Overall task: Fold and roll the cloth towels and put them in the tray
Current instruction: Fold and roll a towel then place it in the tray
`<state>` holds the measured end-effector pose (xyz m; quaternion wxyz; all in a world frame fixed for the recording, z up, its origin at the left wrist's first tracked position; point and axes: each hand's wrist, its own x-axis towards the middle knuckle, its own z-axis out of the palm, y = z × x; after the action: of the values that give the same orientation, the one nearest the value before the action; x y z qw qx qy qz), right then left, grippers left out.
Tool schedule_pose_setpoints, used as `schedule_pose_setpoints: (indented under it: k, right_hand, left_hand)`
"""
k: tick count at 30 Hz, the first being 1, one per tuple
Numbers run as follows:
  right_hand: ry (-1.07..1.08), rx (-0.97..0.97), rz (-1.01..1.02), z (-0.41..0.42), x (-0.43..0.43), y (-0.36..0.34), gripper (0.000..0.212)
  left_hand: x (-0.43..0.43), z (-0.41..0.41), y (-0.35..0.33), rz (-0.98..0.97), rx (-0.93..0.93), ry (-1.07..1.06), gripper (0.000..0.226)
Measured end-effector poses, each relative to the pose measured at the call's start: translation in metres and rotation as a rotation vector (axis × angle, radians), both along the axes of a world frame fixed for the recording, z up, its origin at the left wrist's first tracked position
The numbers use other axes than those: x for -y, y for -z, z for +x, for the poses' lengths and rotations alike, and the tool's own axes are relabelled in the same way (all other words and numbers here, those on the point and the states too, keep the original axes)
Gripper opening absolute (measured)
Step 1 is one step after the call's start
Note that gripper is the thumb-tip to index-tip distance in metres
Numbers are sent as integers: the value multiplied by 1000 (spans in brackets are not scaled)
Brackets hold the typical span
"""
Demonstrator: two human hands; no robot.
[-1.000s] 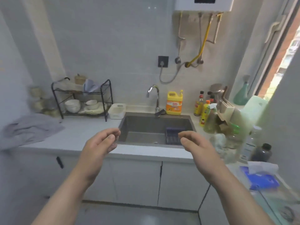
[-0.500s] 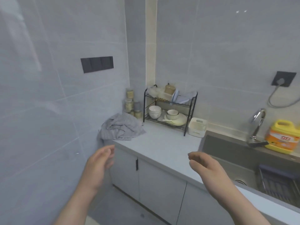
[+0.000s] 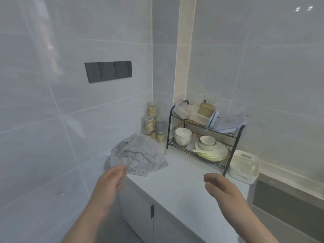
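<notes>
Head view: towels (image 3: pixel 138 155) heaped unfolded far left, tray (image 3: pixel 243 174) looks empty; your left hand (image 3: pixel 112 181) and right hand (image 3: pixel 222 186) are loosely curled, holding nothing.

Grey tiled walls (image 3: pixel 70 137) meet in the far corner. Dark switch panel (image 3: pixel 108 71) on the left wall. White counter (image 3: pixel 175 188) over grey cabinets (image 3: pixel 136 214). Light reflections (image 3: pixel 303 9) upper right.

Ribbed cloth towels (image 3: pixel 138 155); glossy wall tiles (image 3: pixel 52 137).
</notes>
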<state>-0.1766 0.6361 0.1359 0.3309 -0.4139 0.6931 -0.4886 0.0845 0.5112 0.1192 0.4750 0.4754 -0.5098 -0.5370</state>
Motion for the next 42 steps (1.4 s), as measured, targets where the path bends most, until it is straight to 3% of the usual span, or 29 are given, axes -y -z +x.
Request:
schedule_pose_setpoints:
  k: [5, 8, 10, 13, 18, 21, 25, 28, 36, 40, 42]
  right_hand:
    - [-54, 14, -4, -31, 83, 2, 22]
    - [-109, 5, 2, -36, 127, 2, 21]
    - [-135, -5, 7, -38, 154, 3, 21]
    - [-174, -17, 20, -41, 193, 7, 20]
    - [-163, -37, 57, -32, 260, 25, 16]
    - [-128, -36, 94, -19, 307, 46, 15]
    - [-67, -29, 173, 4, 363, 69, 16]
    - [-11, -45, 229, 23, 406, 91, 18]
    - [-50, -95, 290, 44, 470, 149, 31]
    - [-162, -310, 275, 32, 490, 185, 42]
    - [-227, -407, 250, 25, 494, 207, 48]
  left_hand:
    - [56, -33, -9, 10, 7, 11, 17]
    - [83, -40, -16, 30, 32, -35, 37]
    - [106, -41, -17, 34, 39, -47, 40]
    - [148, -41, -14, 55, 36, -77, 14]
    - [230, -45, 2, 58, 86, -19, 22]
    - [293, -44, 24, 67, 218, 79, 14]
    - [369, -39, 60, 23, 513, 251, 31]
    - [418, -35, 87, -21, 671, 431, 21]
    - [475, -27, 161, -270, 883, 667, 31]
    - [484, -16, 200, -291, 989, 753, 60]
    - [485, -13, 219, -362, 973, 691, 55]
